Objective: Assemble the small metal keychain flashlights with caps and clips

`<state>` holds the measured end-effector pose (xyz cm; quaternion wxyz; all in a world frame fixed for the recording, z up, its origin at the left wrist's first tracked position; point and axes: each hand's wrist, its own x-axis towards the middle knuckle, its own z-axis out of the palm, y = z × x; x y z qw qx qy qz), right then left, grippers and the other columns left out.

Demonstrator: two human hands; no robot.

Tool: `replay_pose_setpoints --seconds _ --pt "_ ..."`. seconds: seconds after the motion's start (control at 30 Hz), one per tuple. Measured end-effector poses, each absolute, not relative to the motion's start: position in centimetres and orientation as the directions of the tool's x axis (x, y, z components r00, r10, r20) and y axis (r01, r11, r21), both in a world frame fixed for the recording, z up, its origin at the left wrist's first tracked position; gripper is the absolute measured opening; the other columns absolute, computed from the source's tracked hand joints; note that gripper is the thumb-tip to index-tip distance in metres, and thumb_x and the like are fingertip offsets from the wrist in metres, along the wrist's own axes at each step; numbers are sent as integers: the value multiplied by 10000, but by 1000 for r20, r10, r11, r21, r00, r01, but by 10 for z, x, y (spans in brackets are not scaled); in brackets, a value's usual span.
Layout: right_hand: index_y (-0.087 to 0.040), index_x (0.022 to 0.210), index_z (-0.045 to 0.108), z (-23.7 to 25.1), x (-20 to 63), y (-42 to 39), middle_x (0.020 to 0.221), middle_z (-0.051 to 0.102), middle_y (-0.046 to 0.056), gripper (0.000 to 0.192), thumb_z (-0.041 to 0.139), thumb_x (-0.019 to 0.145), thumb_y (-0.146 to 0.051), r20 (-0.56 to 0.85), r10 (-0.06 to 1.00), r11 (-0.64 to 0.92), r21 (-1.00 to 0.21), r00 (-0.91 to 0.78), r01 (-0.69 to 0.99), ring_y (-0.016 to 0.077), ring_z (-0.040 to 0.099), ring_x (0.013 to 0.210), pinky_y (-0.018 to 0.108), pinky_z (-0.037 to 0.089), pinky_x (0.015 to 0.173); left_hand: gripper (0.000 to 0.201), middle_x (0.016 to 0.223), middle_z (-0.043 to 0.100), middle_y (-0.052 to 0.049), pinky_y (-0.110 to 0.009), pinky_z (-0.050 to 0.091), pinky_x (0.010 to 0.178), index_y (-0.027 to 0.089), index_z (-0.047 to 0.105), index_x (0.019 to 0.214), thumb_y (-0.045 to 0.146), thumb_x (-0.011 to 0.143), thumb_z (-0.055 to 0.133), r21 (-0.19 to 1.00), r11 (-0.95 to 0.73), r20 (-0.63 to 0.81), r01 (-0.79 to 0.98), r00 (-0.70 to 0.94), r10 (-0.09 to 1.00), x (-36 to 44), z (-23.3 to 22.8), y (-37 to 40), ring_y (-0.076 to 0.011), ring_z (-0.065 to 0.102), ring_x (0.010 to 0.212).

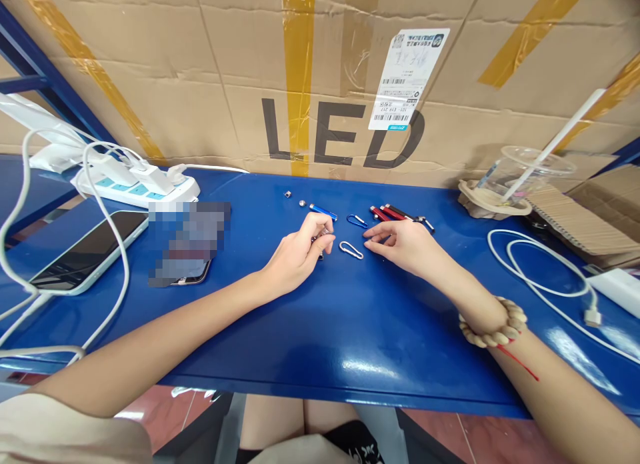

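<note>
Left hand [300,251] clamped on small dark cylindrical part; right hand [400,245] open, fingertips just beside silver metal carabiner clip [351,249] on blue tabletop [320,331]. Likely mid-assembly; next: pick up clip precisely.

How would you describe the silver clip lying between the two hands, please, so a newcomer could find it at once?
Start from the blue table below the cardboard box printed LED. In the middle of it, between the left hand and the right hand, lies the silver carabiner clip, flat on the surface. A blue clip of similar shape sits just behind it, and red tubes lie further right; this one is bare metal.
</note>
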<state>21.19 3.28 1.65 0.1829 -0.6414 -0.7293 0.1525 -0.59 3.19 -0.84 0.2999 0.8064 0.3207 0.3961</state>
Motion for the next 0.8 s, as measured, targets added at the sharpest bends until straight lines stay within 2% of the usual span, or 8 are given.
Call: replay_pose_setpoints --seconds 0.13,0.23,0.3,0.53,0.8 --pt "-204 769 735 19 208 29 676 718 2 87 679 725 -254 263 953 254 -428 -149 867 137 630 548 257 465 566 140 710 549 48 -237 404 661 232 343 1048 313 934 359 749 -582 402 316 482 779 -5 -6 31 -103 505 621" --pt "-191 789 740 24 198 22 700 722 15 125 693 729 -290 454 878 394 -504 -151 768 127 615 544 250 462 552 173 745 587 43 -245 422 694 239 351 1044 341 916 409 760 -557 358 335 499 789 -5 -4 31 -115 559 674" --pt "-182 771 737 26 191 17 726 724 22 116 702 726 -284 525 840 458 -555 -135 694 119 609 549 240 461 532 193 794 616 35 -245 428 710 239 373 1025 358 897 455 754 -555 340 351 514 787 -5 -4 31 -123 583 718" --pt "-190 805 737 23 180 10 794 720 35 84 670 760 -212 567 798 573 -612 -202 545 130 638 680 199 448 465 178 822 651 40 -227 442 736 233 432 1058 310 901 462 724 -579 335 376 542 771 -5 -2 32 -119 618 756" --pt "-178 759 728 20 180 10 783 709 41 61 689 745 -223 572 792 592 -629 -215 504 116 623 636 194 443 447 173 921 671 0 -222 474 768 210 490 1054 291 909 443 732 -597 361 327 557 748 -5 1 32 -127 653 816"
